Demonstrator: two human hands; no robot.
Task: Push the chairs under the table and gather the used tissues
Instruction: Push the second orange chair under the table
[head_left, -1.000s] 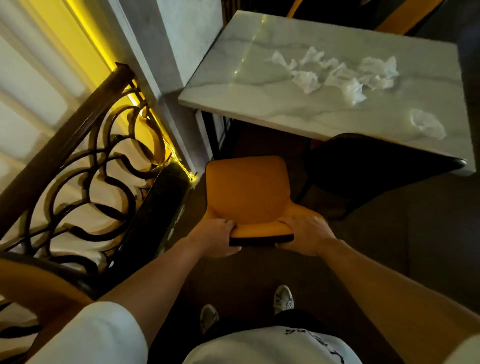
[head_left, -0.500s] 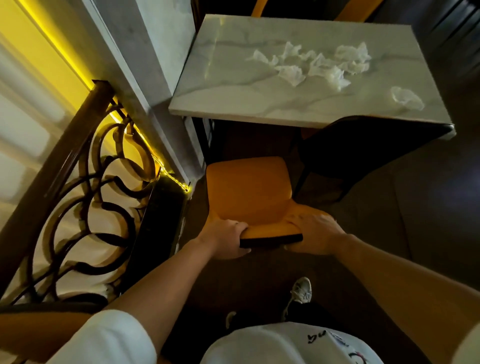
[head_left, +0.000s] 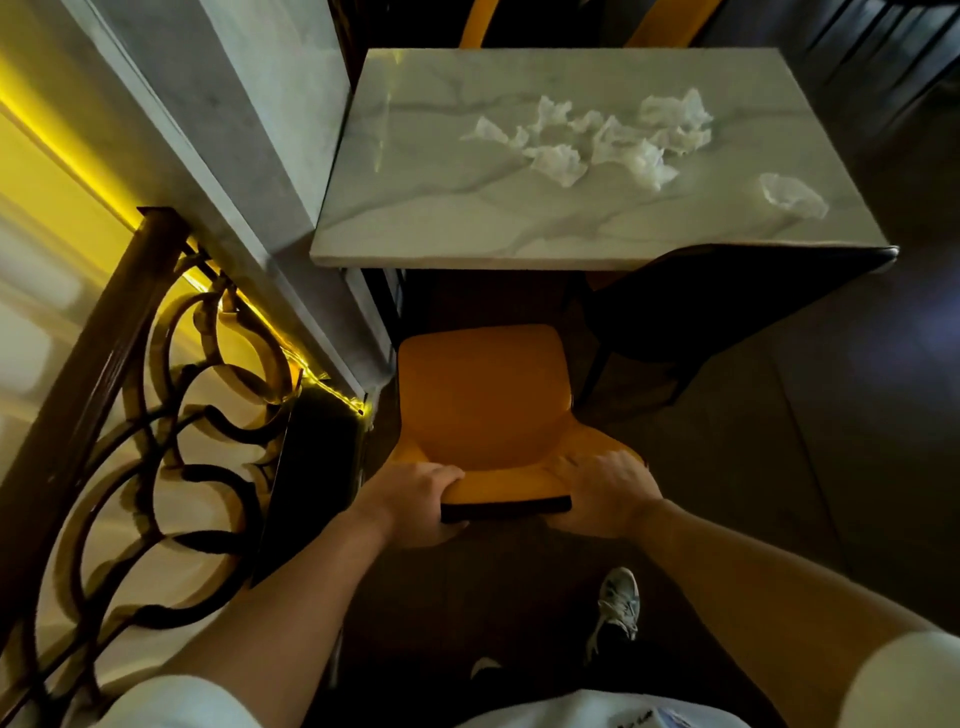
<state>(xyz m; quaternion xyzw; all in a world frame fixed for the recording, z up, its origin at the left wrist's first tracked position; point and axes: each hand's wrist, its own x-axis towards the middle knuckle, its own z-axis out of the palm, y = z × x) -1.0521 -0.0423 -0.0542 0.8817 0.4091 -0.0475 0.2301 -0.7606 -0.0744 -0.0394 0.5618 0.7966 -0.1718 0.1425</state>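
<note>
Orange chair (head_left: 480, 400) stands just short of the marble tabletop (head_left: 441, 208), its backrest top gripped by the left hand (head_left: 415, 501) and the right hand (head_left: 605, 493), fingers curled over it; crumpled tissues (head_left: 602, 143) lie scattered on the tabletop's far right

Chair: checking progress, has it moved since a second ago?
Yes. The chair has slid toward the table, its seat now further past the wall corner.
</note>
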